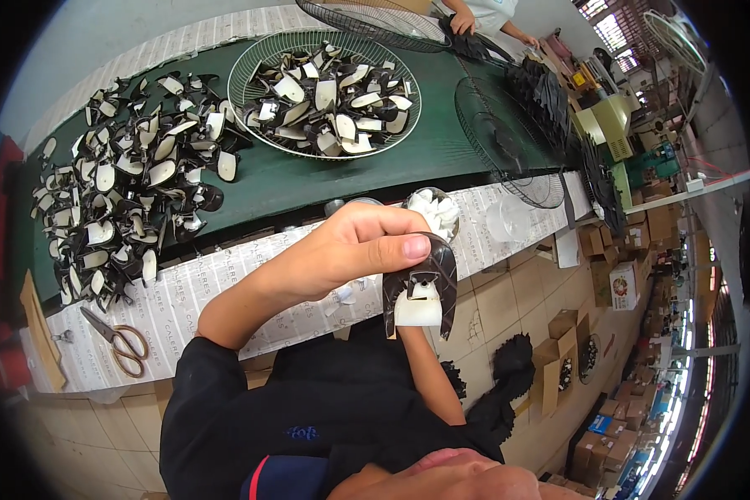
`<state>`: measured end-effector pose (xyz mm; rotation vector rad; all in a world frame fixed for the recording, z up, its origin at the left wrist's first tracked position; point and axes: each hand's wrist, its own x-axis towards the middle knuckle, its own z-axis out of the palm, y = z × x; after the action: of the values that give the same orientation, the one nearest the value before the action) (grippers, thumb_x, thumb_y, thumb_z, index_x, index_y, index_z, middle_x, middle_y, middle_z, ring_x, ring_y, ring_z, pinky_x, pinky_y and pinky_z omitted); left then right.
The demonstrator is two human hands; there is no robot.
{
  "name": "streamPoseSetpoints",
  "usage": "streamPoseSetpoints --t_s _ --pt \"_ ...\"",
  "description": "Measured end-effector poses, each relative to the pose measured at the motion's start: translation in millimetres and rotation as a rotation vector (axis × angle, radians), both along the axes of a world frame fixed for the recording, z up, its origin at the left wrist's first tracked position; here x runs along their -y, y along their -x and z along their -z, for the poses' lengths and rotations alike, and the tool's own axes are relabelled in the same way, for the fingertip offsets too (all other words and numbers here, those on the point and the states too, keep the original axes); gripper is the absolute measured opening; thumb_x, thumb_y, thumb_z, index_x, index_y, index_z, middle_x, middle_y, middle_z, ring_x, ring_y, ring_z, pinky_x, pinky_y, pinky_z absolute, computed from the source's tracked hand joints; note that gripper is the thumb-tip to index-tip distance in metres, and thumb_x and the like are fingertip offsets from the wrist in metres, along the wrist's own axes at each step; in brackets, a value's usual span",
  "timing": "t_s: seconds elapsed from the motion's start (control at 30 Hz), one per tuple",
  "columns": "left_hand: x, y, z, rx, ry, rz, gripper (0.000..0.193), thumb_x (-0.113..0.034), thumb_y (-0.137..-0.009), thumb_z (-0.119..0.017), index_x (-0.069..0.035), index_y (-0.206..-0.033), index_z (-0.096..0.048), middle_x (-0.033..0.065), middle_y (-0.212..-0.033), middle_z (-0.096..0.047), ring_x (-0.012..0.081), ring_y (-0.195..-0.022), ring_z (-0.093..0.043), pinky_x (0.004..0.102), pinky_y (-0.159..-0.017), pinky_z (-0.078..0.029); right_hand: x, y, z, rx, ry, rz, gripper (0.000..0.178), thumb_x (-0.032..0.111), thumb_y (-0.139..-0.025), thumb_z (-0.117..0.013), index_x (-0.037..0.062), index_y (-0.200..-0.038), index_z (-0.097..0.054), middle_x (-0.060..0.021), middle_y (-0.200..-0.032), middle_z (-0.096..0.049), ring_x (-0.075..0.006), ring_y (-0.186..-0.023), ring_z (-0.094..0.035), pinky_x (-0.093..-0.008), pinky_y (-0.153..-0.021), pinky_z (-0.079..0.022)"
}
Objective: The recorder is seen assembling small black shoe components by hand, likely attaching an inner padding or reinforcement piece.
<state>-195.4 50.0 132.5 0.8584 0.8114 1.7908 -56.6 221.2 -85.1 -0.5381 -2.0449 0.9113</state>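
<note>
My left hand reaches in from the left and pinches a dark, glossy, curved shoe piece between thumb and fingers. The piece hangs with its two ends down and has a cream-white patch on its inner side. My right forearm rises from below toward the same piece. My right hand is hidden behind it, so its fingers do not show. Just behind the held piece stands a round container of white pads. Similar dark pieces with cream patches lie in a large heap on the green table at the left.
A wire basket holds more such pieces. Scissors lie near the front left edge. A clear tub and a black wire basket stand at the right, before dark strips. Another person's hand is at the back.
</note>
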Motion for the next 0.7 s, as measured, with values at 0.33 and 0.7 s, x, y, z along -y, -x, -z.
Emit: streamPoseSetpoints --t_s 0.33,0.7 --pt "-5 0 11 0.053 -0.017 0.014 0.029 -0.032 -0.096 -0.054 -0.006 -0.085 -0.06 -0.0082 -0.076 -0.05 0.001 -0.071 -0.041 0.0198 -0.063 -0.035 4 5 -24 0.121 0.116 -0.052 0.023 0.017 -0.089 -0.06 0.0011 -0.073 -0.054 -0.0086 -0.059 -0.05 -0.0177 -0.053 -0.047 -0.0314 -0.052 -0.04" --pt "-5 2 13 0.078 0.014 0.005 0.037 -0.034 -0.091 -0.058 0.002 -0.093 -0.06 0.0043 -0.086 -0.06 0.0091 -0.078 -0.055 0.0235 -0.07 -0.045 4 5 -23 0.099 0.124 -0.062 0.021 0.018 -0.085 -0.063 0.0016 -0.074 -0.055 -0.0084 -0.061 -0.053 -0.018 -0.055 -0.051 -0.0313 -0.054 -0.042"
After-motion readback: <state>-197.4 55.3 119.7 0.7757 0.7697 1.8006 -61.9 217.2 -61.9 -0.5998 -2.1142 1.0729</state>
